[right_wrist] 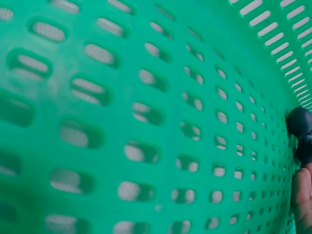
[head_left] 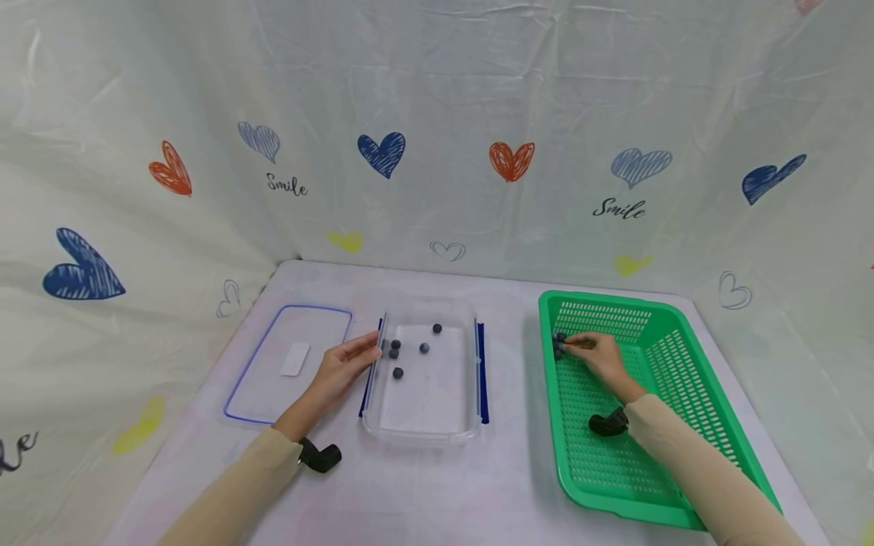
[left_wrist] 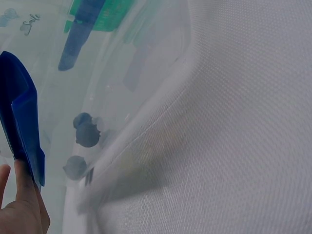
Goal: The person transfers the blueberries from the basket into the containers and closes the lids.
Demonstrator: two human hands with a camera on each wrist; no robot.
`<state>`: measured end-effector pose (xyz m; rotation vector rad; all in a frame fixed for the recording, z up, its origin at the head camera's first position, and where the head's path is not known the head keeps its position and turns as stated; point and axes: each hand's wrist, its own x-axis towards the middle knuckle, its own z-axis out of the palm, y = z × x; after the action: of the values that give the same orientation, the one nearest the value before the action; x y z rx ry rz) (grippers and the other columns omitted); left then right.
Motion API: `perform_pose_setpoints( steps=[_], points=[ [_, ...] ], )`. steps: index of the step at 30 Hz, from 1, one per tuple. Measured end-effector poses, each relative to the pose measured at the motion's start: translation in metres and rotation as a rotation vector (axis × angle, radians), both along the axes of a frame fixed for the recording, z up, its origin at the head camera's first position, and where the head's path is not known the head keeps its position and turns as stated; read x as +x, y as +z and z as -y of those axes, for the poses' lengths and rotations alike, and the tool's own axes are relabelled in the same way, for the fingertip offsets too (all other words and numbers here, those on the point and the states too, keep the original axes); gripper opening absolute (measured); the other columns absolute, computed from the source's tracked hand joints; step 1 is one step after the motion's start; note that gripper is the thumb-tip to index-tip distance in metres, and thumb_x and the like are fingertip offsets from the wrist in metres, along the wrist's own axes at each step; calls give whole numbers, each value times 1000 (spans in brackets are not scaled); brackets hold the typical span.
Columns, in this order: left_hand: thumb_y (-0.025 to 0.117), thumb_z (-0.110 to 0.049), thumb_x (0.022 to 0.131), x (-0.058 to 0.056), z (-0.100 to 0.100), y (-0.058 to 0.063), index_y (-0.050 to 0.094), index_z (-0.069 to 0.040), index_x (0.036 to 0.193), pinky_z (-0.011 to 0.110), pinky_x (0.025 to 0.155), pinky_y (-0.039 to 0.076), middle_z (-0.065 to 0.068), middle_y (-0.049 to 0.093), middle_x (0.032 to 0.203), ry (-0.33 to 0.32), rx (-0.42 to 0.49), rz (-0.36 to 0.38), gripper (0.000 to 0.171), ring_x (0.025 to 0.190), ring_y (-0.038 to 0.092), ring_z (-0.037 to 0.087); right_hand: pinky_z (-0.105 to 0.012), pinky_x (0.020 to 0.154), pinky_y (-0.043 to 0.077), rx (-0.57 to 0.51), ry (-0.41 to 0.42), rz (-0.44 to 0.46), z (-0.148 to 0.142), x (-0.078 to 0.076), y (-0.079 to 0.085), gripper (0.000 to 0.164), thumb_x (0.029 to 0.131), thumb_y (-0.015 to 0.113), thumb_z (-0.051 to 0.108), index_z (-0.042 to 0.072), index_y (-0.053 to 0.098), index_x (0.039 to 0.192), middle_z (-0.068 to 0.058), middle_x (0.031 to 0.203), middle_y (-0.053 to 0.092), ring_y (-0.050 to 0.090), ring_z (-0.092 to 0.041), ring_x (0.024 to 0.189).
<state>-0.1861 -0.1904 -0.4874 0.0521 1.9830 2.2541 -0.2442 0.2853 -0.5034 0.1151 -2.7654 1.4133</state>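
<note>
A clear plastic box (head_left: 423, 436) with blue side clips stands mid-table, several blueberries (head_left: 424, 348) scattered inside. My left hand (head_left: 341, 368) rests against the box's left side, fingers extended; the left wrist view shows its fingertips at the blue clip (left_wrist: 24, 117). In the green basket (head_left: 580, 455) on the right, my right hand (head_left: 601, 358) reaches to the left wall, where a few blueberries (head_left: 558, 350) lie. Thumb and fingers come together on a blueberry there. The right wrist view shows a fingertip right under a dark blueberry (right_wrist: 305, 148), with another (right_wrist: 300, 122) above it.
A clear lid (head_left: 262, 379) with a blue rim lies left of the box, a white rectangle (head_left: 295, 359) within its outline. Black wrist devices (head_left: 321, 456) sit at both wrists. A white curtain (head_left: 444, 98) printed with hearts hangs behind the table (head_left: 423, 500).
</note>
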Motion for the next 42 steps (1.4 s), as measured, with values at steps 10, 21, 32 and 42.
perform_pose_setpoints(
  steps=[10,21,32,42],
  points=[
    [64,-10,87,2,-1,5,44,3,133,18,94,41,18,42,137,1,15,22,52,123,44,22,-34,69,52,-13,-32,32,-2,-1,9,28,85,68,20,-3,67,101,-21,106,62,58,-31,96],
    [66,-17,86,-2,0,-3,46,0,133,19,94,41,13,45,136,16,-27,5,54,120,47,14,-37,72,55,-88,-42,24,-5,-4,15,31,85,67,22,-4,65,103,-21,105,61,65,-28,81],
    [65,-15,86,0,1,-3,45,0,133,17,94,41,15,43,138,2,-14,18,53,125,42,22,-41,80,52,-104,-62,28,-2,3,29,32,83,69,26,0,67,100,-11,100,63,65,-32,82],
    [63,-13,87,0,-1,0,45,1,133,17,94,40,15,43,137,-3,-5,11,51,118,47,11,-35,81,53,-166,-3,-10,-29,-20,-7,40,80,69,40,7,67,103,-8,107,61,66,-19,82]
  ],
)
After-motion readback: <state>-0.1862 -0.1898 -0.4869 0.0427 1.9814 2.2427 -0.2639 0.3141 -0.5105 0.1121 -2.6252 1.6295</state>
